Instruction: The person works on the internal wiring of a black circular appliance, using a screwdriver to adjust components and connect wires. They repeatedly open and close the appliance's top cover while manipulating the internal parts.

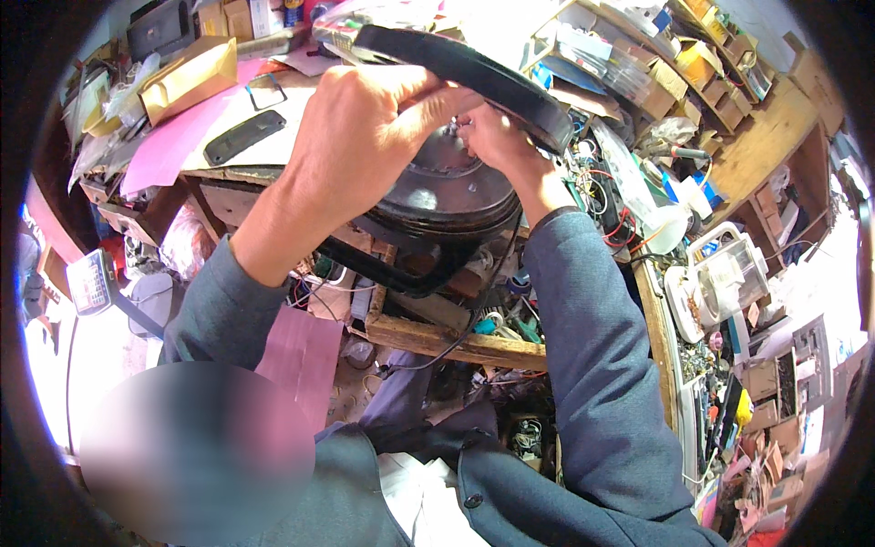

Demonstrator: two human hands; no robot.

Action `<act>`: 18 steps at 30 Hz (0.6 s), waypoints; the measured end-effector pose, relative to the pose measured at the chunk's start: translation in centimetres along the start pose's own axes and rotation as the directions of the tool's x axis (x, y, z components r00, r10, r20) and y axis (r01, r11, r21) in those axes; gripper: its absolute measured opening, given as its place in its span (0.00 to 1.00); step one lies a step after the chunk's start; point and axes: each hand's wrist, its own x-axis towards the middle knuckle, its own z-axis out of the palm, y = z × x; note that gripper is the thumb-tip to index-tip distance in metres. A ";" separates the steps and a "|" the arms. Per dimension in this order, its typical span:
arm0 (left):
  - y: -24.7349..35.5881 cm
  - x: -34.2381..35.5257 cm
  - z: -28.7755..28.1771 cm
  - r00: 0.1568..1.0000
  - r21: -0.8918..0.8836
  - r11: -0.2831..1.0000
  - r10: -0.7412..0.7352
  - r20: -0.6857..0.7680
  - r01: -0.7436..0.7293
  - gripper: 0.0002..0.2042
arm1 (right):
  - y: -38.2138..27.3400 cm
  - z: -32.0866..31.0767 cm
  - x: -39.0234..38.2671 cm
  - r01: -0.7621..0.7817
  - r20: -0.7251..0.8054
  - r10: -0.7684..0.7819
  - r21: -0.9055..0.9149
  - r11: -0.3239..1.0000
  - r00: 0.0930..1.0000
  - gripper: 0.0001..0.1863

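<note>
In front of me stands a dark, round, shiny device (437, 187) with a domed upper part and ridged sides. A long black curved piece (465, 73) slants over its top. My left hand (360, 132) reaches in from the left, thumb and fingers pinched together above the dome. Close against it, under the curved piece, my right hand (501, 141) has its fingers bent inward at the same spot. What the fingertips hold is too small and covered to name. A black bar (392, 273) runs along the device's near lower side.
Beneath the device, a pulled-out wooden drawer (456, 345) holds tools and wires. A flat black panel (244, 137) and pink sheet (169, 150) lie at left. Tangled wires (597, 191) and a clear plastic container (729, 278) are at right, below crowded shelves (656, 68).
</note>
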 end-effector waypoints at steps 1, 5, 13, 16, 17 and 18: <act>0.0 0.0 0.0 1.000 -0.007 1.000 0.001 -0.002 -0.001 0.12 | -0.2 -0.1 0.0 -0.003 -0.013 0.003 -0.042 0.999 1.000 0.10; 0.7 0.0 -0.4 1.000 -0.021 1.000 -0.020 0.011 0.020 0.12 | -0.6 0.1 -0.3 0.065 -0.113 -0.088 -0.193 0.979 0.990 0.11; 0.2 0.4 -0.1 0.998 -0.033 0.998 0.049 -0.038 -0.050 0.12 | -3.8 -2.1 -4.7 0.133 -0.078 -0.159 -0.263 0.956 0.984 0.17; 0.0 0.2 -0.7 0.999 -0.001 0.999 -0.043 0.022 0.043 0.12 | -10.1 -5.2 -11.8 0.232 -0.141 -0.281 -0.288 0.929 0.949 0.16; 0.0 0.4 -0.7 0.999 0.005 0.999 -0.041 0.026 0.041 0.12 | -11.5 -6.8 -13.3 0.306 -0.231 -0.351 -0.212 0.928 0.907 0.17; 0.0 0.6 -0.6 0.999 0.012 0.999 -0.042 0.033 0.042 0.12 | -12.2 -8.5 -13.2 0.390 -0.400 -0.533 -0.386 0.836 0.746 0.20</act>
